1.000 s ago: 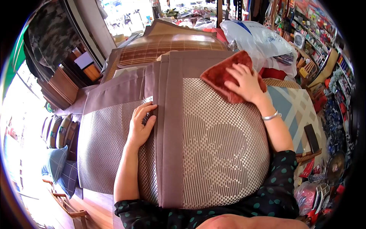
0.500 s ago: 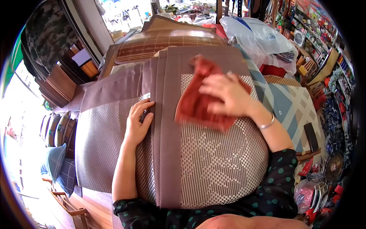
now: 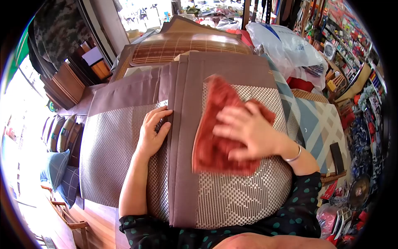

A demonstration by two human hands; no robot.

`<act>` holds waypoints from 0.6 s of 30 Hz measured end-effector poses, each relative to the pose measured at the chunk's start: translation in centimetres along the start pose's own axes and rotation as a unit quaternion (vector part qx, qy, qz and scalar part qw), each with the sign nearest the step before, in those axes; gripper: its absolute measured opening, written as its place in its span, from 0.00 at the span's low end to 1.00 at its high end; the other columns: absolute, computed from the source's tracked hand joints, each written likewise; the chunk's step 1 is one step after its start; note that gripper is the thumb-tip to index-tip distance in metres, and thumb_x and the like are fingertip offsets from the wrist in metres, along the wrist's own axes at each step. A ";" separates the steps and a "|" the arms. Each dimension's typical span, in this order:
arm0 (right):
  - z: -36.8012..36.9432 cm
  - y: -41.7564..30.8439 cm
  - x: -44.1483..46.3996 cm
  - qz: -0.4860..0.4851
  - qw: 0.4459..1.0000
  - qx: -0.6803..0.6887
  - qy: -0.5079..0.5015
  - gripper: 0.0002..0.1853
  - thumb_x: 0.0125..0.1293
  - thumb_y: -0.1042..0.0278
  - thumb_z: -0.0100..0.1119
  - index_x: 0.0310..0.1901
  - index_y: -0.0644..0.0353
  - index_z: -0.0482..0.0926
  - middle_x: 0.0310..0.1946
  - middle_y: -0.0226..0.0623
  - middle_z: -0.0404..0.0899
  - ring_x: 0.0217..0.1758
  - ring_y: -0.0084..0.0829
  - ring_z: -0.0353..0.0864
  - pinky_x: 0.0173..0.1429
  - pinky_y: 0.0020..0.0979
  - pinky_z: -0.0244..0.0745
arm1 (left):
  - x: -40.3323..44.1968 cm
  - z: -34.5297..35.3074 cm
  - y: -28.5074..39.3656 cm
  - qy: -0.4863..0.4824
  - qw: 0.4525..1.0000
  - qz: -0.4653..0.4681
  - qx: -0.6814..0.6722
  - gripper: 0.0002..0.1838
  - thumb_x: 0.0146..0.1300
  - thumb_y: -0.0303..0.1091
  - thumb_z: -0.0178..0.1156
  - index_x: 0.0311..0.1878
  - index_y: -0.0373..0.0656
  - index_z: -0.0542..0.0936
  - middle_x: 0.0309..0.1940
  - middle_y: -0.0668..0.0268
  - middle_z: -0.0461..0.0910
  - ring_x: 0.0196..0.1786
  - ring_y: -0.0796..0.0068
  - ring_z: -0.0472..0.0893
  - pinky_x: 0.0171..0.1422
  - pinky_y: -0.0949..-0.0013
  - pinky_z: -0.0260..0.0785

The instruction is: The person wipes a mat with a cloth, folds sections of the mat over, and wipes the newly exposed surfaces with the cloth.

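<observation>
My right hand (image 3: pixel 253 135) lies over a red cloth (image 3: pixel 211 120) and has hold of it, pressing it on the woven panel of a folded mat (image 3: pixel 236 199). The fingers and cloth are smeared by motion. This mat has silvery-brown weave and a wide brown fabric border. My left hand (image 3: pixel 153 132) rests on the mat's left part, fingers bent and thumb apart, fingertips touching beside the brown folded edge (image 3: pixel 178 145). A small white label (image 3: pixel 163 103) shows just above those fingertips.
Beyond lies a shiny brown slatted mat (image 3: pixel 190 50). To the right are a clear plastic bag (image 3: pixel 286 45), a blue-grey patterned mat (image 3: pixel 317 124) and a dark oblong object (image 3: pixel 337 158). Cushions (image 3: pixel 56 166) and a wooden chair (image 3: pixel 70 220) stand left; crowded shelves (image 3: pixel 348 50) line the right.
My right hand and the red cloth have moved down over the woven panel, toward me. My left hand stays at the same place on the mat. The view has shifted slightly.
</observation>
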State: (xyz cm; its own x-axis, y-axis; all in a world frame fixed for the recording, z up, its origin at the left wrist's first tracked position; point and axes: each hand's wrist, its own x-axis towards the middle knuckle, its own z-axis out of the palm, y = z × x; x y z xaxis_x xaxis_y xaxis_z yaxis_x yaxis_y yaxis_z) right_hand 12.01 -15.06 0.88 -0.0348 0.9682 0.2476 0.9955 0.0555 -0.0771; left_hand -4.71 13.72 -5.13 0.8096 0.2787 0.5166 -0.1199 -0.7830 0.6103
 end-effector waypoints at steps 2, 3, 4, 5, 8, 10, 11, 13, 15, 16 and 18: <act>-0.2 -2.3 0.2 -0.093 0.993 0.062 -0.034 0.34 0.61 0.39 0.61 0.65 0.47 0.75 0.71 0.43 0.66 0.76 0.42 0.60 0.71 0.62 0.48 | -0.1 0.0 0.0 -0.004 1.000 0.000 -0.001 0.19 0.62 0.30 0.63 0.57 0.43 0.81 0.61 0.56 0.77 0.66 0.55 0.73 0.71 0.56 0.64; -0.2 -2.7 0.2 -0.131 0.986 0.094 -0.046 0.34 0.61 0.39 0.62 0.65 0.47 0.75 0.71 0.42 0.66 0.76 0.41 0.60 0.71 0.63 0.48 | -0.1 0.1 -0.1 -0.002 1.000 -0.001 -0.001 0.19 0.62 0.30 0.63 0.57 0.43 0.81 0.61 0.56 0.77 0.66 0.55 0.73 0.71 0.56 0.64; -0.1 -2.4 0.2 -0.130 0.986 0.095 -0.049 0.34 0.60 0.40 0.63 0.65 0.46 0.75 0.71 0.41 0.66 0.75 0.41 0.61 0.70 0.63 0.49 | -0.1 0.1 -0.1 0.003 1.000 -0.002 0.000 0.19 0.62 0.30 0.63 0.57 0.43 0.81 0.61 0.56 0.77 0.66 0.55 0.73 0.71 0.56 0.64; 0.0 -1.8 0.3 -0.116 0.986 0.114 -0.043 0.34 0.60 0.38 0.62 0.65 0.46 0.76 0.71 0.41 0.66 0.75 0.41 0.61 0.71 0.63 0.48 | -0.1 0.1 -0.1 0.003 1.000 -0.001 0.000 0.19 0.62 0.30 0.63 0.57 0.43 0.81 0.61 0.56 0.77 0.66 0.55 0.73 0.71 0.56 0.64; 0.1 1.9 0.4 -0.030 0.999 0.039 0.000 0.34 0.61 0.37 0.60 0.65 0.46 0.76 0.70 0.41 0.68 0.75 0.41 0.62 0.74 0.57 0.48 | -0.1 0.1 -0.1 0.002 1.000 -0.004 -0.003 0.19 0.62 0.30 0.63 0.57 0.43 0.81 0.61 0.55 0.77 0.66 0.55 0.72 0.71 0.56 0.63; 0.6 5.9 0.0 0.099 0.994 -0.028 0.044 0.33 0.62 0.37 0.57 0.64 0.48 0.76 0.69 0.40 0.69 0.76 0.40 0.61 0.76 0.55 0.44 | -0.1 0.1 -0.1 0.006 1.000 0.003 -0.006 0.19 0.62 0.30 0.63 0.57 0.43 0.81 0.61 0.56 0.77 0.66 0.55 0.72 0.72 0.56 0.63; 0.8 8.2 -0.5 0.155 0.984 -0.054 0.065 0.33 0.63 0.38 0.56 0.64 0.49 0.77 0.69 0.40 0.70 0.76 0.40 0.61 0.76 0.55 0.44 | -0.1 0.1 -0.1 0.008 1.000 0.005 -0.006 0.19 0.62 0.30 0.63 0.57 0.43 0.81 0.61 0.56 0.77 0.66 0.55 0.72 0.72 0.56 0.63; 1.1 11.6 -1.7 0.255 0.956 -0.095 0.110 0.32 0.65 0.38 0.54 0.63 0.50 0.77 0.69 0.40 0.69 0.76 0.40 0.60 0.76 0.55 0.43 | -0.1 0.1 -0.1 0.006 1.000 0.008 -0.001 0.19 0.62 0.30 0.63 0.57 0.43 0.81 0.61 0.56 0.77 0.66 0.55 0.73 0.72 0.56 0.63; 1.3 12.7 -2.5 0.313 0.934 -0.091 0.147 0.33 0.66 0.36 0.53 0.65 0.51 0.76 0.70 0.40 0.68 0.77 0.40 0.59 0.76 0.56 0.42 | -0.1 0.0 0.0 0.007 1.000 -0.002 0.003 0.19 0.62 0.31 0.63 0.57 0.43 0.81 0.61 0.56 0.77 0.66 0.55 0.73 0.71 0.56 0.63; 1.4 12.6 -2.5 0.311 0.934 -0.093 0.147 0.33 0.66 0.36 0.53 0.65 0.51 0.76 0.70 0.40 0.68 0.77 0.40 0.59 0.76 0.56 0.42 | -0.1 0.0 -0.2 0.007 1.000 0.004 0.002 0.19 0.62 0.31 0.63 0.57 0.43 0.81 0.61 0.56 0.77 0.66 0.55 0.73 0.71 0.56 0.64; 1.6 11.7 -2.5 0.324 0.929 -0.129 0.121 0.34 0.66 0.36 0.53 0.66 0.51 0.75 0.71 0.41 0.67 0.77 0.40 0.57 0.76 0.57 0.42 | 0.0 0.1 -0.3 0.008 1.000 0.009 0.000 0.19 0.62 0.31 0.63 0.57 0.43 0.81 0.61 0.56 0.77 0.66 0.55 0.73 0.71 0.55 0.64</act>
State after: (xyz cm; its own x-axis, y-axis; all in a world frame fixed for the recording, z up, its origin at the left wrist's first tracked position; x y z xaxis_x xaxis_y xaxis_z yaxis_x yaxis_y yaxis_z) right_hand 23.62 -16.48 -2.19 0.5695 0.6924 0.4430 0.7893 -0.6112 -0.0594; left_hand -4.62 13.84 -5.40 0.7974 0.2739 0.5377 -0.1348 -0.7876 0.6012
